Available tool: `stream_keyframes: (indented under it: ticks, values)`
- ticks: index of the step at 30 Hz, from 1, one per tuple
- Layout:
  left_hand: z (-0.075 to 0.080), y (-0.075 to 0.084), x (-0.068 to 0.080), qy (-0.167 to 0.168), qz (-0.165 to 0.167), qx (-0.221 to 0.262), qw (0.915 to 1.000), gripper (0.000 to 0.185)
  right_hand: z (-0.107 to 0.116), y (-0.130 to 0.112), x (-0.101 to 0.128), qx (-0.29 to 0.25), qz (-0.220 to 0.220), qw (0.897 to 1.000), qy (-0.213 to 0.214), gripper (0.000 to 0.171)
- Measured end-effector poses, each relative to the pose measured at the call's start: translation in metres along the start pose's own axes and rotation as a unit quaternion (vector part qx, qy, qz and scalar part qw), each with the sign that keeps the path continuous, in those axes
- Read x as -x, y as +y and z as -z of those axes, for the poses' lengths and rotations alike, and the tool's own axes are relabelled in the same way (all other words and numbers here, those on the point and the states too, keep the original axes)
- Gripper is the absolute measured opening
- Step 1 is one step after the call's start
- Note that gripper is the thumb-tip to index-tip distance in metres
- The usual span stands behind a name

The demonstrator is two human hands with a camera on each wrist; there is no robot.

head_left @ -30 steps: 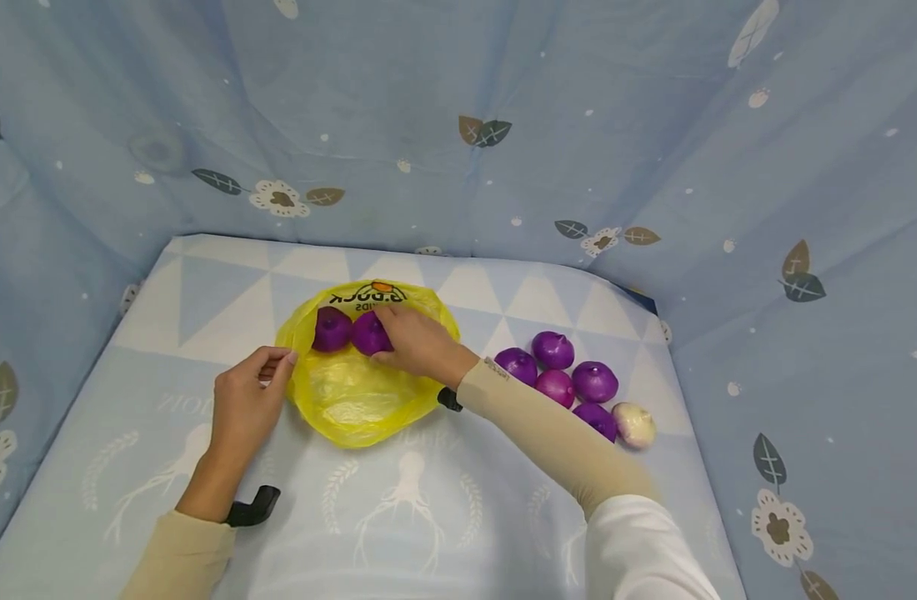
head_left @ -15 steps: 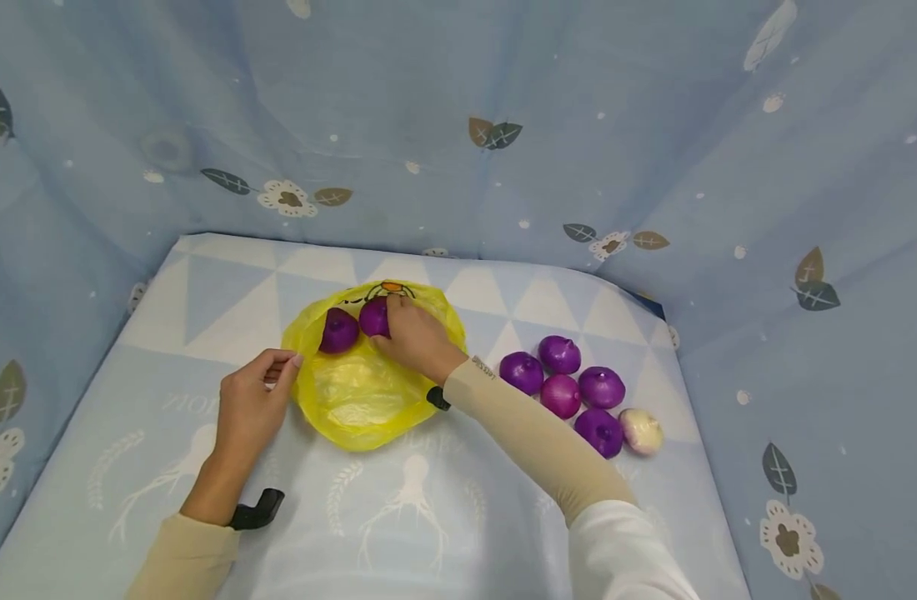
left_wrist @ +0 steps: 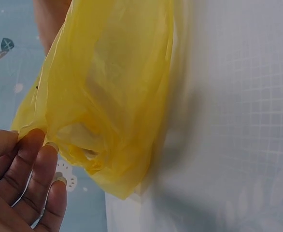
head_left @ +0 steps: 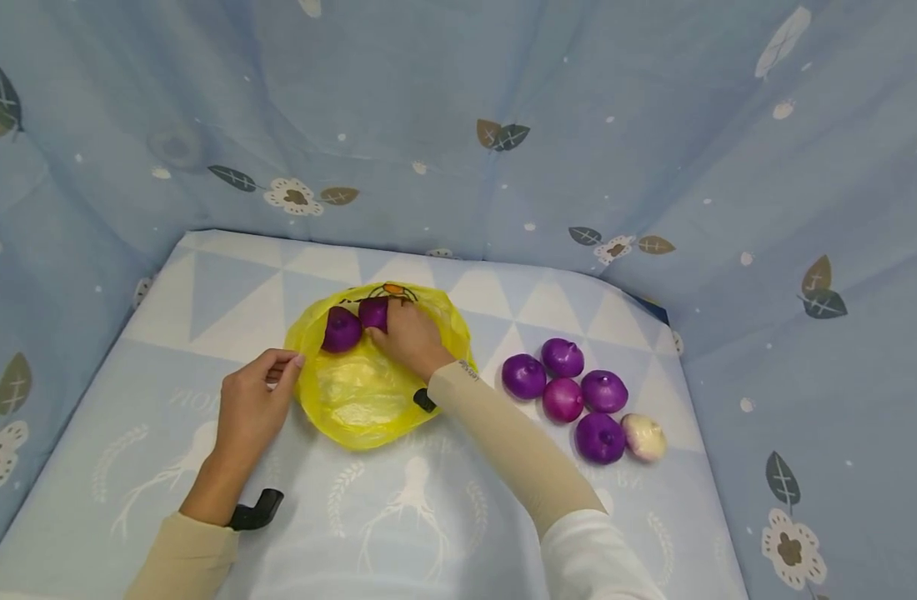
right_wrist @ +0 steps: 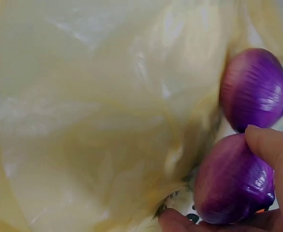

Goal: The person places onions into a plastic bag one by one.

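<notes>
A yellow plastic bag (head_left: 357,425) lies on the table with its mouth spread wide. My left hand (head_left: 256,408) pinches the bag's left rim between thumb and fingertips, as the left wrist view also shows with the hand (left_wrist: 25,179) at the film's edge. My right hand (head_left: 415,337) is inside the bag, gripping a purple onion (right_wrist: 233,181) between thumb and fingers. Right beside that onion sits a second purple onion (head_left: 342,330), whose pointed tip shows in the right wrist view. My right palm is partly hidden behind the held onion.
On the table to the right of the bag lie several purple onions (head_left: 524,377), a pinker onion (head_left: 563,400) and a pale, whitish onion (head_left: 643,438). Blue patterned curtains (head_left: 398,125) enclose the table's back and sides. The patterned tabletop (head_left: 316,533) extends toward me.
My right hand has pushed the held onion slightly toward the back of the bag, beside the other one. The left hand keeps its pinch on the rim. The head view has shifted a little.
</notes>
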State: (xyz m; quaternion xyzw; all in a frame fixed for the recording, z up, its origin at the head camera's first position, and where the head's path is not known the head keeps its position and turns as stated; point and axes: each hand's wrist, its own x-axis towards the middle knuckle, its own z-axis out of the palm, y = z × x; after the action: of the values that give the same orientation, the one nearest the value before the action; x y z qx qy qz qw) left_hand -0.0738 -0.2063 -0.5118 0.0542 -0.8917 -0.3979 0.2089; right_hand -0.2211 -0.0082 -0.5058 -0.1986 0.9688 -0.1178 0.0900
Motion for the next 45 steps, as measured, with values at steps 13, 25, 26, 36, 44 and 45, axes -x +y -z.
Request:
stream_keyframes:
  ticks: [13, 25, 26, 36, 44, 45]
  values:
    - [-0.004, -0.001, -0.001, -0.003, -0.004, 0.009, 0.9999, 0.018, -0.006, -0.005, -0.007, 0.026, -0.015, 1.0, 0.007, 0.069]
    - [-0.004, 0.001, -0.001, -0.001, 0.005, 0.007, 1.0, 0.018, -0.008, -0.002, -0.007, 0.046, -0.014, 0.999, -0.001, 0.071]
    - [-0.004, 0.001, -0.001, -0.002, 0.006, 0.007, 1.0, 0.019, -0.008, -0.002, -0.007, 0.047, -0.014, 0.999, -0.002, 0.072]
    - [-0.003, 0.001, -0.001, 0.0, 0.003, 0.01, 0.9999, 0.018, -0.007, -0.001, -0.004, 0.028, -0.017, 0.999, -0.006, 0.079]
    - [-0.004, 0.0, -0.002, 0.002, -0.003, 0.014, 0.9999, 0.018, -0.005, 0.003, 0.003, -0.017, -0.023, 0.999, -0.028, 0.094]
    - [-0.004, 0.0, -0.002, 0.001, -0.004, 0.014, 0.9999, 0.018, -0.005, 0.003, 0.004, -0.02, -0.024, 0.999, -0.034, 0.097]
